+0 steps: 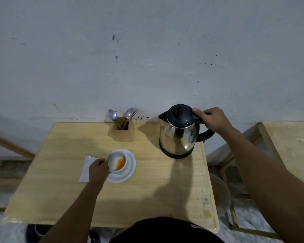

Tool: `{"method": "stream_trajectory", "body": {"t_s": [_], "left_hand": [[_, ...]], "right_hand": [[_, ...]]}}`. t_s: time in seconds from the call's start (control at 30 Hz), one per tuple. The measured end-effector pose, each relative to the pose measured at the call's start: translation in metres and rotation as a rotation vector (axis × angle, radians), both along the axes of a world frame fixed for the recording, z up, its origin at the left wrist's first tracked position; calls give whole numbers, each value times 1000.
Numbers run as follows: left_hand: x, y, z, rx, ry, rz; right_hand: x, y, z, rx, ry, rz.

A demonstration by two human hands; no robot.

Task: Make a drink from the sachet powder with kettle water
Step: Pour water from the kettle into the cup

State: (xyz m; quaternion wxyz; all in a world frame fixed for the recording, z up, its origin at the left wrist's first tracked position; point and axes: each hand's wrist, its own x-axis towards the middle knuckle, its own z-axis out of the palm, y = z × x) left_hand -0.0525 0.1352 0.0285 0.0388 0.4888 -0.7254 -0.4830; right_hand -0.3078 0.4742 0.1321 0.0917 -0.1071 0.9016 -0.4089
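Note:
A white cup (114, 158) with orange powder (120, 163) at its bottom stands tilted on a white saucer (128, 172) near the middle of the wooden table (147, 190). My left hand (98, 170) grips the cup's near-left side. A steel kettle (178, 135) with a black lid stands at the back right of the table. My right hand (213, 119) is closed round its black handle. No sachet is in view.
A wooden holder (122, 131) with spoons and a fork stands against the wall at the back. A white napkin (85, 170) lies left of the saucer. Another wooden table (291, 142) stands to the right, with a bowl (221, 195) on the floor between.

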Motion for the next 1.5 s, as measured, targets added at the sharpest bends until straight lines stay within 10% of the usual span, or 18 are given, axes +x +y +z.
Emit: {"method": "stream_trajectory", "body": {"t_s": [0.77,1.5], "left_hand": [[3,-2,3,-2,37,-38],[16,-31,-6,117,133,-199]], "right_hand": [[29,-20,19,-168,229,-24],[94,-137,88,441,166,243]]}}
